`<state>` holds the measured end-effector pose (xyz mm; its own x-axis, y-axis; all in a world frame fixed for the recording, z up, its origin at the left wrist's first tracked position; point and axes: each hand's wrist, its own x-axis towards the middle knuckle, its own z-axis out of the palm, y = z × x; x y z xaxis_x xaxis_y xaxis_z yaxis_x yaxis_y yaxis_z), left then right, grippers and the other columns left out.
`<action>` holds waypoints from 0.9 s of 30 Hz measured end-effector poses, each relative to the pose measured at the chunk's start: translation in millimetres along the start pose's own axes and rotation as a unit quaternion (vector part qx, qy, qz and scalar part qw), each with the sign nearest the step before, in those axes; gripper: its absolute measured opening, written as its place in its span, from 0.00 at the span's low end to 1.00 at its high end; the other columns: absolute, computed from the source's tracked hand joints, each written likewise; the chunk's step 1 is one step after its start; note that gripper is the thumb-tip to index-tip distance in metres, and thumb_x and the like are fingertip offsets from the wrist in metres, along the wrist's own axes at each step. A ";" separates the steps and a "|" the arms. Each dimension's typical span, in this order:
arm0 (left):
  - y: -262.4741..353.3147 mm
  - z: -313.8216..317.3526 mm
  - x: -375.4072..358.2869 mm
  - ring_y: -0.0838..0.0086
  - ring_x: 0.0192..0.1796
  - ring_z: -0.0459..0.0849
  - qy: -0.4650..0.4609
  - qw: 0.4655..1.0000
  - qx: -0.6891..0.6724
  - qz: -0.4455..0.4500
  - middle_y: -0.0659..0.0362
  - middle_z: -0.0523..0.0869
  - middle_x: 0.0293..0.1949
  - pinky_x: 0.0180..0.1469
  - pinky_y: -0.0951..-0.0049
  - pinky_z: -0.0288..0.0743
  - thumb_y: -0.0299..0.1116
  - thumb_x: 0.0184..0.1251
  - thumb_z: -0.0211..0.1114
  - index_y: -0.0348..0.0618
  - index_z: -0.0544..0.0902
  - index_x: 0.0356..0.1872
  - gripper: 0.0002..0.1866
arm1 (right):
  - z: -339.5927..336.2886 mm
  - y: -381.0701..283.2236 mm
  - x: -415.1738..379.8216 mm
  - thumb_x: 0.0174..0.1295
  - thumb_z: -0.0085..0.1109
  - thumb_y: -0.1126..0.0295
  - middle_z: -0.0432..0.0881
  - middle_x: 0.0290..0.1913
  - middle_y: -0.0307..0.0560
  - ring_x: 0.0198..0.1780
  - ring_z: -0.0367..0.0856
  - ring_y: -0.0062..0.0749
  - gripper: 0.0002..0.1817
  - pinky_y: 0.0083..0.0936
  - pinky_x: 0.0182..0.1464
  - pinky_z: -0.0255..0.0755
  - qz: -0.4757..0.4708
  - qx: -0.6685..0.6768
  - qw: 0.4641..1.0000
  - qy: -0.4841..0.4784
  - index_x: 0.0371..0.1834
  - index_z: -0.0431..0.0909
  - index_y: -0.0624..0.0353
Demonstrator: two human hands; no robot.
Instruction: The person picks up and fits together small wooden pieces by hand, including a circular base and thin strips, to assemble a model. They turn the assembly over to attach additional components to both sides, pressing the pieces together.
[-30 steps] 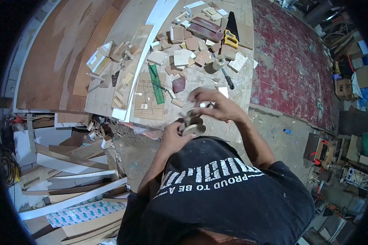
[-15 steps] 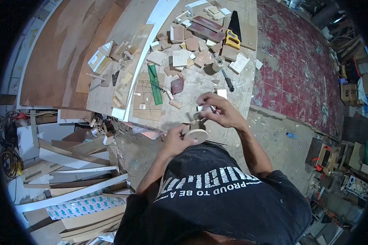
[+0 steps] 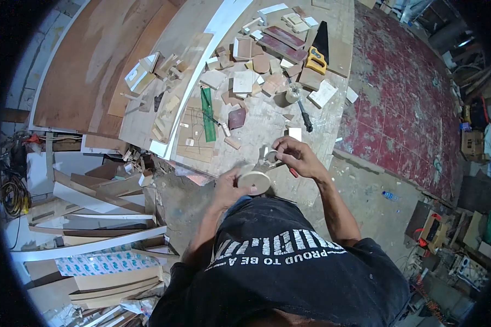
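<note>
My left hand is closed on the edge of a round wooden disc, its pale flat face turned up toward me. My right hand, fingers curled, pinches a small round piece just beyond the disc. Blur around that piece hides its exact kind and whether it touches the disc. Both hands are above the near edge of the wooden worktable. A small red-tipped object shows below my right hand. A pale block lies just past my right fingers.
Wood offcuts are scattered over the table's far part. A yellow-handled handsaw, a jar, a dark-handled tool and a green strip lie among them. Curved boards are stacked at lower left.
The disc and my left hand have shifted slightly left, the disc's face turning more toward me. My right hand has come a little lower, still holding the small round piece. The view has moved slightly.
</note>
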<state>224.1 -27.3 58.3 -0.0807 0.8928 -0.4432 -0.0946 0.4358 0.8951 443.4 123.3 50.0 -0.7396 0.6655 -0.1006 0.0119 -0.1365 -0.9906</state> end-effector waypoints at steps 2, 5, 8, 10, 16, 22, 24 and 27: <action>-17.2 2.2 9.2 0.79 0.44 0.83 -0.024 0.999 0.042 -0.024 0.60 0.86 0.44 0.50 0.76 0.78 0.21 0.47 0.78 0.35 0.81 0.54 0.28 | 5.7 -5.0 15.8 0.67 0.62 0.68 0.78 0.51 0.44 0.49 0.76 0.27 0.07 0.25 0.48 0.72 -0.034 -0.029 0.999 -0.011 0.38 0.79 0.61; -15.1 0.8 13.9 0.81 0.42 0.82 -0.049 0.997 0.053 -0.039 0.61 0.86 0.42 0.48 0.77 0.77 0.22 0.47 0.78 0.35 0.82 0.52 0.27 | 9.6 -8.9 34.3 0.67 0.61 0.70 0.79 0.53 0.43 0.51 0.76 0.25 0.06 0.23 0.51 0.71 -0.055 -0.062 0.995 -0.060 0.41 0.79 0.62; -1.8 -5.4 15.8 0.81 0.42 0.81 -0.005 1.000 0.030 -0.008 0.61 0.86 0.40 0.47 0.77 0.77 0.23 0.48 0.78 0.34 0.82 0.50 0.25 | -1.4 0.1 36.9 0.69 0.59 0.69 0.79 0.53 0.41 0.52 0.76 0.25 0.08 0.24 0.55 0.71 -0.043 0.069 0.996 -0.030 0.45 0.79 0.62; 4.6 -11.4 10.5 0.81 0.42 0.81 0.051 0.998 0.036 -0.002 0.61 0.86 0.40 0.47 0.77 0.77 0.24 0.49 0.78 0.34 0.82 0.49 0.24 | -19.1 10.6 41.1 0.70 0.58 0.72 0.78 0.55 0.43 0.55 0.75 0.24 0.12 0.25 0.58 0.70 0.006 0.024 1.000 -0.001 0.53 0.78 0.61; 14.7 -22.9 7.9 0.75 0.48 0.84 0.170 0.982 -0.064 0.046 0.57 0.86 0.47 0.54 0.75 0.78 0.18 0.53 0.73 0.35 0.81 0.52 0.23 | 13.5 -7.6 55.8 0.54 0.74 0.70 0.74 0.63 0.44 0.63 0.74 0.34 0.36 0.33 0.64 0.69 0.010 0.004 0.992 -0.128 0.68 0.70 0.57; 26.1 -22.6 1.1 0.72 0.59 0.81 0.183 0.964 -0.025 0.193 0.52 0.81 0.58 0.60 0.74 0.76 0.14 0.57 0.67 0.35 0.78 0.59 0.25 | 53.6 -16.2 76.3 0.56 0.71 0.73 0.73 0.67 0.48 0.69 0.70 0.41 0.34 0.38 0.70 0.64 -0.141 -0.063 0.975 -0.160 0.68 0.71 0.58; 23.1 -26.6 0.3 0.70 0.60 0.80 0.180 0.965 -0.034 0.190 0.52 0.80 0.60 0.61 0.74 0.75 0.14 0.57 0.67 0.35 0.78 0.59 0.26 | 55.0 -19.2 79.9 0.58 0.69 0.73 0.73 0.67 0.51 0.69 0.70 0.44 0.30 0.38 0.70 0.63 -0.143 -0.072 0.972 -0.169 0.66 0.72 0.59; 20.0 -31.2 -0.6 0.70 0.59 0.82 0.178 0.955 -0.041 0.233 0.51 0.82 0.58 0.60 0.73 0.76 0.16 0.57 0.70 0.35 0.79 0.58 0.25 | 60.8 -24.4 78.5 0.60 0.67 0.73 0.73 0.66 0.51 0.68 0.71 0.43 0.28 0.38 0.70 0.64 -0.133 -0.068 0.975 -0.164 0.66 0.73 0.61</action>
<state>191.3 -22.7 74.9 -0.4635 0.8861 -0.0001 -0.0427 -0.0222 0.9988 344.2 134.3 72.0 -0.9037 0.3913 0.1739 -0.1367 0.1212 -0.9832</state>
